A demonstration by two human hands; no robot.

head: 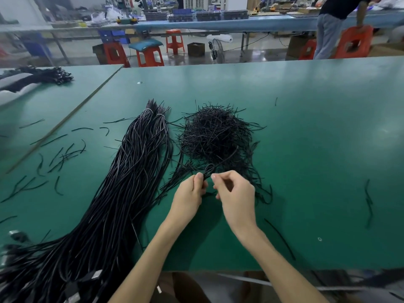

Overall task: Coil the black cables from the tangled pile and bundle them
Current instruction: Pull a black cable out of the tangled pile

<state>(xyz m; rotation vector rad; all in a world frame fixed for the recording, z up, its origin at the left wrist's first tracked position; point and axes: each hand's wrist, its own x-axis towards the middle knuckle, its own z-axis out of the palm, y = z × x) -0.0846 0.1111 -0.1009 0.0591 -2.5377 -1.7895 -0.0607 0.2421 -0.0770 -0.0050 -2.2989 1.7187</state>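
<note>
One loop (pixel 209 169), left hand (pixel 189 191), right hand (pixel 235 193)

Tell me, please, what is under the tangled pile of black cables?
The tangled pile rests on the green table, which shows all around it. Its dense middle covers whatever else lies beneath, so nothing more can be told.

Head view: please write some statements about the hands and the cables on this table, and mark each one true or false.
1. The left hand pinches a looped black cable. True.
2. The tangled pile lies left of the long cable bundle. False: it lies right of it.
3. White ties bind the bundle's far end. True.
4. The right hand lies flat on the green table. False: its fingers are curled at the loop.
</note>
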